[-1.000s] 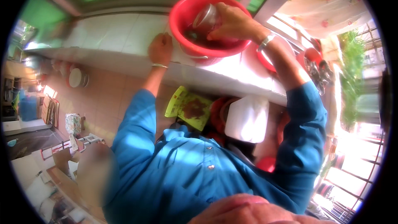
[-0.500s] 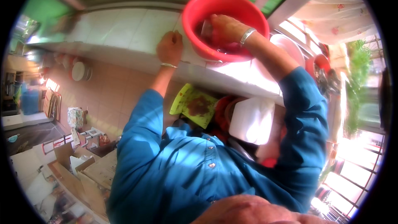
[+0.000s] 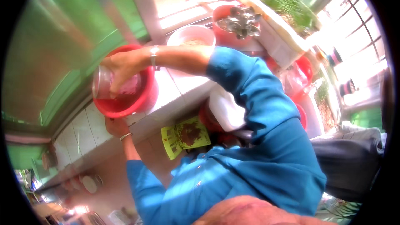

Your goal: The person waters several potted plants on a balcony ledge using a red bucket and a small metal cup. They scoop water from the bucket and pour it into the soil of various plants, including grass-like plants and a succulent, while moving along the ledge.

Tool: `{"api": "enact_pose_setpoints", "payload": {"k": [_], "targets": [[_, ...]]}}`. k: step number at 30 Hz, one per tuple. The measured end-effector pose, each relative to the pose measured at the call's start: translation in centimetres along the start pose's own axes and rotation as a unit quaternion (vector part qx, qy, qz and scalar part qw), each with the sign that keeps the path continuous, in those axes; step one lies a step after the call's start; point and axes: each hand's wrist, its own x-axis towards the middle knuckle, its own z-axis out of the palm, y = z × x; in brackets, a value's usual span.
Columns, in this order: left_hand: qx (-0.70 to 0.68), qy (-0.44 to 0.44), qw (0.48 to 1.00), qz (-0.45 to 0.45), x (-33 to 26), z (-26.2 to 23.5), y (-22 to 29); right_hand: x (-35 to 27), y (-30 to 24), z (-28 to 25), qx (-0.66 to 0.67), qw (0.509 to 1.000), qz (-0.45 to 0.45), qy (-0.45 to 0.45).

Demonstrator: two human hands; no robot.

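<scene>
A red plastic basin (image 3: 143, 104) stands on the white tiled ledge. Over its left side, my right hand (image 3: 121, 68) is closed around a clear cup-like container (image 3: 102, 82), which is tilted at the rim. Something pinkish shows inside the basin beside the fingers; I cannot make out what it is. My left hand (image 3: 117, 127) is at the ledge's front edge, just below the basin's near side. Its fingers are mostly hidden and blurred, so I cannot tell whether it touches the basin.
A pale bowl (image 3: 191, 35) and a red pot with a grey rosette plant (image 3: 241, 23) stand along the ledge. A long planter (image 3: 283, 37) of green leaves is beyond. Under the ledge are a yellow-green plastic stool (image 3: 187, 137) and a white container (image 3: 227, 108).
My view has swung to the right. My right hand has lifted the clear container from inside the basin to its left rim. My left hand has moved from beside the basin to below it.
</scene>
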Motion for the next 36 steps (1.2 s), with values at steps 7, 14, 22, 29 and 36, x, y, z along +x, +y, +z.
{"api": "enact_pose_setpoints", "payload": {"k": [7, 14, 22, 29, 36], "targets": [[0.008, -0.054, 0.997, -0.059, 0.1, 0.7, 1.1, -8.1, -4.2, -5.9, -0.017, 0.981, -0.042, 0.189], [0.038, -0.049, 0.998, -0.019, 0.3, 0.2, -0.7, -21.1, -4.9, -14.9, -0.144, 0.922, 0.048, 0.356], [0.076, -0.062, 0.995, 0.026, 0.2, 1.5, -2.1, -37.8, 0.2, -22.9, -0.182, 0.864, 0.165, 0.439], [0.088, -0.070, 0.994, 0.009, -0.1, 2.0, -2.1, -47.5, 6.5, -22.8, -0.246, 0.789, 0.293, 0.481], [0.159, -0.060, 0.984, 0.060, 0.5, 0.9, -4.9, -51.2, 11.6, -21.5, -0.280, 0.760, 0.328, 0.486]]}}
